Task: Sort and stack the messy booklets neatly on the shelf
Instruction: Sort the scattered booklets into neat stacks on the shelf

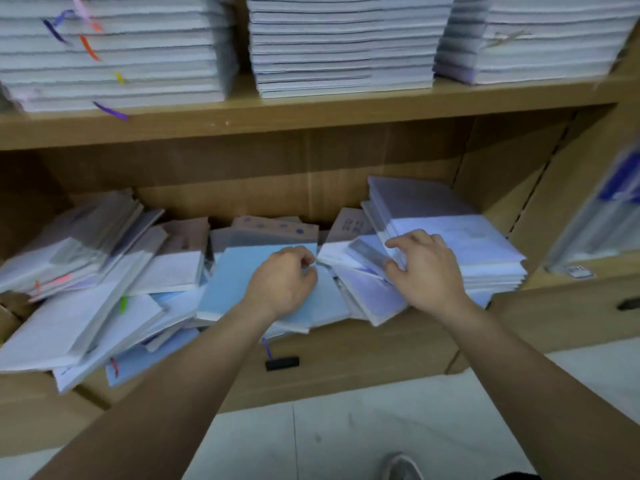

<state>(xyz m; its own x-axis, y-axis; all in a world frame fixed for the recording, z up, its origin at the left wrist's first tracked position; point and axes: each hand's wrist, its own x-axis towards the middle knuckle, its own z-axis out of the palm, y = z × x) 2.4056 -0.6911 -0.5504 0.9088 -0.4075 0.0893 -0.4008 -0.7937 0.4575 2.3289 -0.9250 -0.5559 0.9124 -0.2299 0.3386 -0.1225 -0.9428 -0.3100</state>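
Observation:
The lower wooden shelf holds a jumble of booklets. A light blue booklet lies flat in the middle, and my left hand rests on it with its fingers curled under, holding nothing that I can see. To the right a neat pile of white booklets stands, with slanted lilac-covered booklets leaning against its left side. My right hand has its fingers spread and bent over the edge of that pile, thumb pressing the slanted booklets. A messy heap of white booklets fills the left.
The upper shelf carries three tall, tidy stacks of white booklets, some with coloured ribbon markers. Brown-covered booklets lie at the back of the lower shelf. A black latch sits on the front panel. Pale floor tiles lie below.

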